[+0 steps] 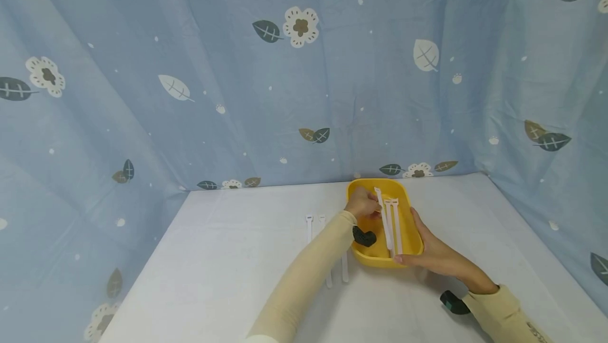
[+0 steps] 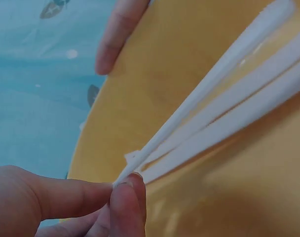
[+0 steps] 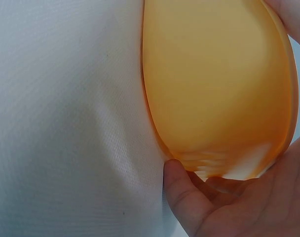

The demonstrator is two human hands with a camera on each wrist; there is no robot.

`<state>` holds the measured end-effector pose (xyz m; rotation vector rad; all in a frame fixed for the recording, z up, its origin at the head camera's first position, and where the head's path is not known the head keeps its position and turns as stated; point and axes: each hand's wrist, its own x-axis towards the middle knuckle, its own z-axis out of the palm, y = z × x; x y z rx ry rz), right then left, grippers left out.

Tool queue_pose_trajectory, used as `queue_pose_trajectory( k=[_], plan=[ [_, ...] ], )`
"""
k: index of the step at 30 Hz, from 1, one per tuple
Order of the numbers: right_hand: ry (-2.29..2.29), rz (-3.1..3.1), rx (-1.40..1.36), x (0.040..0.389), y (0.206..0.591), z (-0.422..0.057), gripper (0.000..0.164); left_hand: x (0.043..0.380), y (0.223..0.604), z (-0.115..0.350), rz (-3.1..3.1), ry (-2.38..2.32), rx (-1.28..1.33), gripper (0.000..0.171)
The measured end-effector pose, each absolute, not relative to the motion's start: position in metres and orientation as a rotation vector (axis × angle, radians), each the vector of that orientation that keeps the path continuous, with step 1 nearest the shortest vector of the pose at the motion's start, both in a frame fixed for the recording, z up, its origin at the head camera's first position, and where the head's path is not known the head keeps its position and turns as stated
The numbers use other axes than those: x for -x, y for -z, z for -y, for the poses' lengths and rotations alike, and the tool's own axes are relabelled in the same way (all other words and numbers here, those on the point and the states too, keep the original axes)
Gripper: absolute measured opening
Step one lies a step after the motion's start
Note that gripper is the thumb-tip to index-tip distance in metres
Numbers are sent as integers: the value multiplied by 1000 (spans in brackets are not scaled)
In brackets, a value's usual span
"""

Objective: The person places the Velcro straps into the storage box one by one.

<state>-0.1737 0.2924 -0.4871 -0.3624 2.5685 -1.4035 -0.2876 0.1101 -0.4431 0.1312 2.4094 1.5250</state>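
Thumb and fingertips of my left hand (image 1: 362, 203) pinch one end of a white strap with a slotted head (image 2: 199, 94), over the inside of a yellow plastic tray (image 1: 377, 263). Two more white straps (image 1: 398, 232) lie side by side in the tray, just right of the pinched one. My right hand (image 1: 439, 254) grips the tray at its near right corner. Its thumb is on the near rim and its fingers run along the right side. In the right wrist view the tray's outer surface (image 3: 209, 84) fills the upper right.
Left of the tray, white straps (image 1: 345, 269) lie on the white-covered table (image 1: 237, 258), partly hidden under my left forearm. A blue curtain (image 1: 361, 79) with leaves and flowers stands behind the table and along its sides. Dark wrist devices (image 1: 454, 302) sit on both sleeves.
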Motion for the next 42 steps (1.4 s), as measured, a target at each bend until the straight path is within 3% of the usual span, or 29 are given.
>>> queue_pose_trajectory(
  k=[6, 12, 16, 26, 37, 42],
  plan=[
    [1396, -2580, 352, 173, 489, -293, 127, 288, 445, -108, -2435, -1477, -168, 20],
    [1418, -2566, 352, 172, 489, -293, 127, 288, 448, -108, -2466, -1419, -202, 4],
    [1421, -2565, 348, 173, 490, -293, 127, 287, 449, -109, -2511, -1346, -212, 18],
    [1446, -2559, 369, 174, 491, -292, 128, 287, 452, -112, -2526, -1253, -184, 26],
    [1448, -2569, 399, 174, 490, -291, 127, 292, 463, -113, -2568, -1201, -208, 31],
    [1440, -2571, 397, 174, 490, -292, 127, 291, 463, -113, -2580, -1198, -210, 24]
  ],
)
